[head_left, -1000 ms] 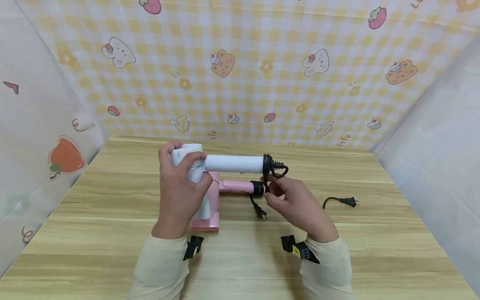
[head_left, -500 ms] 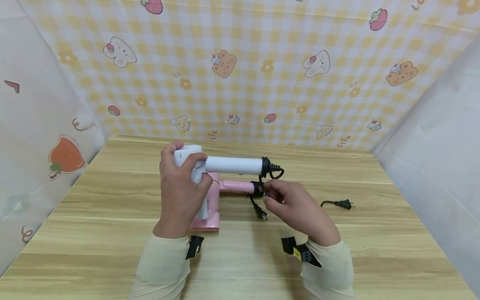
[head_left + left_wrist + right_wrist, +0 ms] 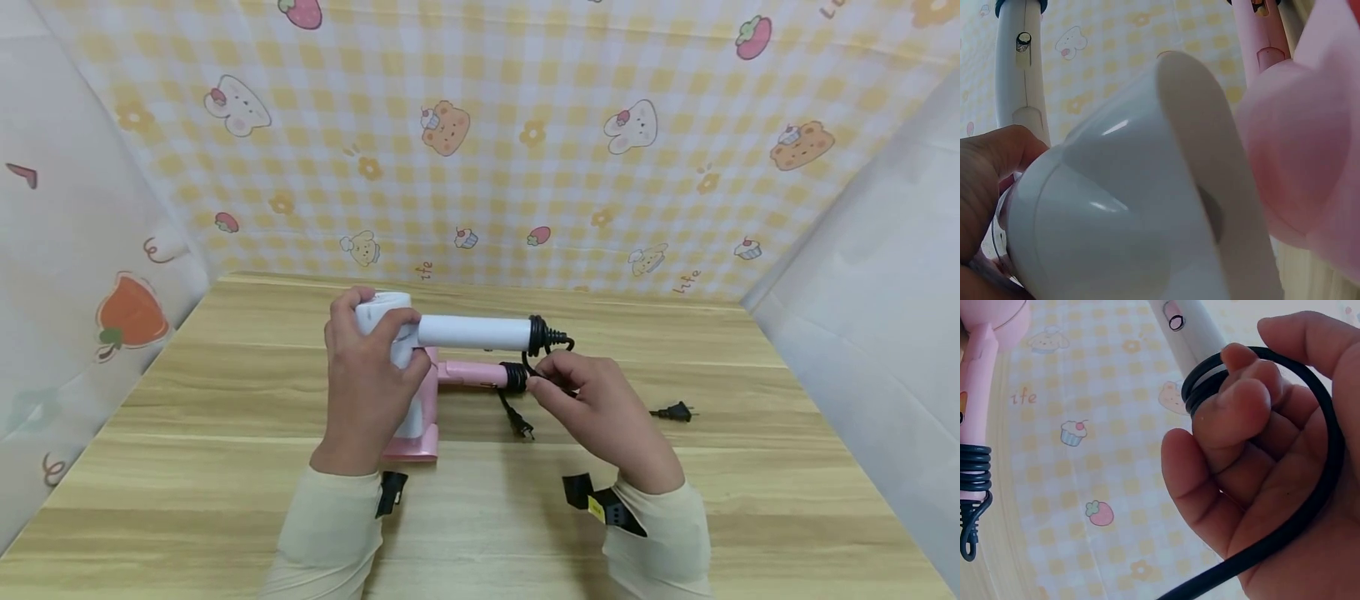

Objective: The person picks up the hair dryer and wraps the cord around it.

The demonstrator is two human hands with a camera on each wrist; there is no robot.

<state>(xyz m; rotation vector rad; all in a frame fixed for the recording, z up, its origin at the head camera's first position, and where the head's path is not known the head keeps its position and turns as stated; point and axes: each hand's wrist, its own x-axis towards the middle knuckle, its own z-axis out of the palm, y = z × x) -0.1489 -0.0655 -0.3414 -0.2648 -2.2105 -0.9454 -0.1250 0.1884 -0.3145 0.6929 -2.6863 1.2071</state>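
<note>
A white hair dryer (image 3: 472,332) is held above the table, its handle pointing right. My left hand (image 3: 363,379) grips its barrel, thumb and fingers on either side; the left wrist view shows its wide white nozzle (image 3: 1116,200) close up. Black cord (image 3: 538,335) is coiled round the end of the handle. Just below that end, my right hand (image 3: 600,408) holds the cord with curled fingers. In the right wrist view the free cord (image 3: 1332,450) arcs past the thumb and across the palm. Its plug (image 3: 678,412) lies on the table to the right.
A pink hair dryer (image 3: 472,373) lies on the wooden table (image 3: 225,500), partly beneath the white one. Its cord is wound round its handle end, with the plug (image 3: 519,423) hanging out toward me. A yellow checked cloth (image 3: 495,150) stands behind the table.
The right hand has drawn the cord round the handle end and down, and the coil looks tighter. The loose plug has slid left. The white dryer has shifted slightly right.
</note>
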